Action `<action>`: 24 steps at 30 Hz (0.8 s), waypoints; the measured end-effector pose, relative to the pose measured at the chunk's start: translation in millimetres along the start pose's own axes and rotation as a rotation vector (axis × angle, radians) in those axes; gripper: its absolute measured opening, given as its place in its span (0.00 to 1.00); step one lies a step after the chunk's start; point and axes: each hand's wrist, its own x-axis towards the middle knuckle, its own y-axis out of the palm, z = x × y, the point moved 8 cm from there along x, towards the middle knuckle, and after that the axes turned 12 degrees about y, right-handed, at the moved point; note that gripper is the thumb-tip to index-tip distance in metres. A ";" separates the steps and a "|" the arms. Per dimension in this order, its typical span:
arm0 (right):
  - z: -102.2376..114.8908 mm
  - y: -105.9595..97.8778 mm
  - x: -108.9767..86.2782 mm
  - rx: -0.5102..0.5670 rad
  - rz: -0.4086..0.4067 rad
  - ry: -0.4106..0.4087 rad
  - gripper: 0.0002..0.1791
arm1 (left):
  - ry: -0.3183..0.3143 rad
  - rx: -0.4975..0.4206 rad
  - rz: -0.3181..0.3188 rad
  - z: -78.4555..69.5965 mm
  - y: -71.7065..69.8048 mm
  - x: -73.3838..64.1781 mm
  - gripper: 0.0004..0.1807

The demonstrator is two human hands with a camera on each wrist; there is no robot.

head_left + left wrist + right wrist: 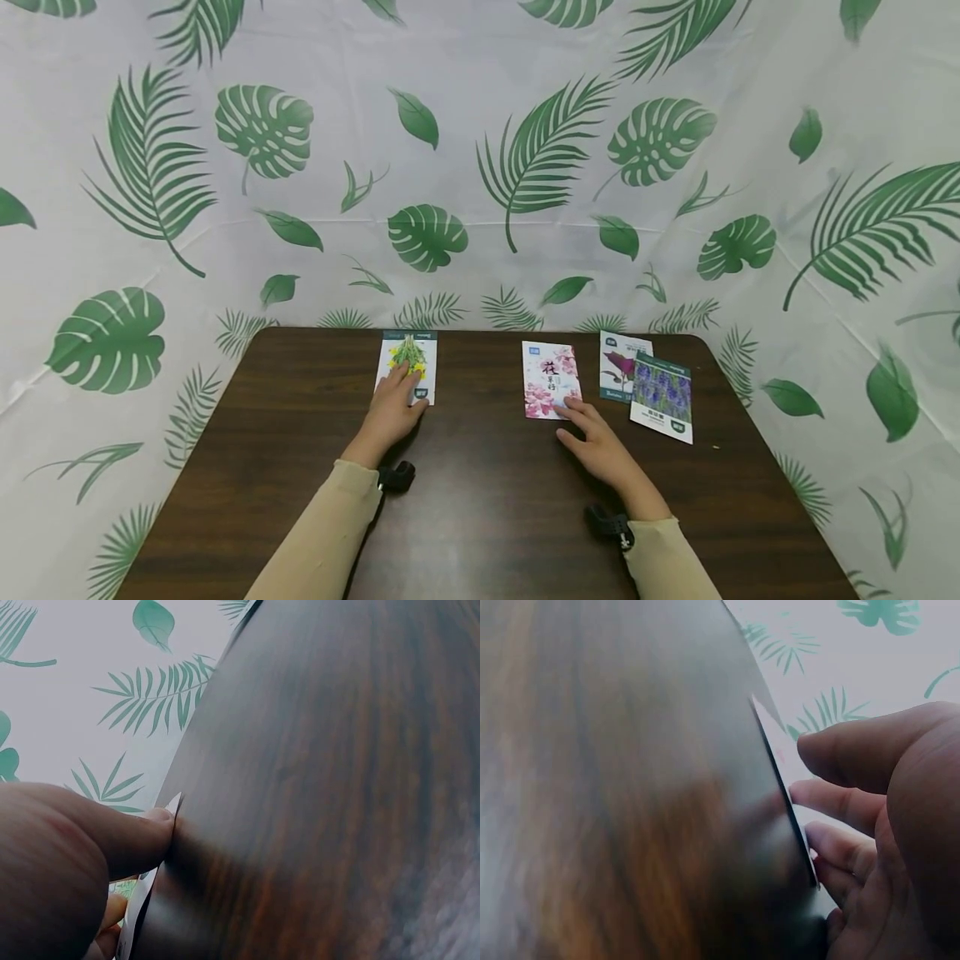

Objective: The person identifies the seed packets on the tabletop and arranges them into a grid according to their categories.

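Note:
Toward the left of the table's far edge lies a seed packet with yellow flowers (421,354). My left hand (392,410) rests on it, fingers stretched over the picture and thumb at its near right corner. In the left wrist view the thumb (139,836) presses on the packet's pale edge. Right of centre is a white seed packet with pink blossoms (545,375). The fingertips of my right hand (600,446) touch its near right corner. In the right wrist view the thumb (847,754) stands apart from that packet (780,750).
On the right, a seed packet with purple lavender-like flowers (663,392) overlaps one with a dark pink bloom (617,367). The dark wooden table (480,483) meets a leaf-print cloth (450,167) at its back and sides. Each wrist wears a black camera strap.

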 end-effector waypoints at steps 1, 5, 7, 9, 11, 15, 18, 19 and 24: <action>1.3 0.6 0.9 0.006 0.001 0.000 0.29 | 0.001 -0.001 -0.001 -0.4 0.1 0.0 0.35; 4.9 5.7 6.3 0.028 0.017 0.012 0.29 | 0.003 -0.004 -0.010 -1.6 0.0 0.4 0.34; 7.3 10.0 9.0 0.035 0.033 0.018 0.29 | 0.002 -0.005 -0.012 -1.5 0.2 -0.2 0.34; 10.1 14.9 11.4 0.038 0.051 0.023 0.30 | -0.003 -0.004 -0.008 -0.7 0.9 -1.2 0.35; 13.5 19.3 13.0 0.038 0.064 0.025 0.30 | -0.006 -0.008 -0.003 -0.1 1.3 -2.0 0.35; 19.5 24.5 16.6 0.045 0.065 0.033 0.30 | -0.006 -0.017 0.000 0.6 1.3 -2.6 0.36; 24.7 26.5 19.4 0.040 0.043 0.029 0.29 | 0.001 -0.023 -0.007 1.2 1.2 -1.6 0.36; 26.7 27.0 20.1 0.036 0.035 0.024 0.29 | 0.005 -0.022 -0.010 1.2 1.2 -1.3 0.36; 35.7 34.1 22.0 0.016 0.042 0.028 0.28 | 0.004 -0.013 -0.002 0.5 1.5 -1.0 0.36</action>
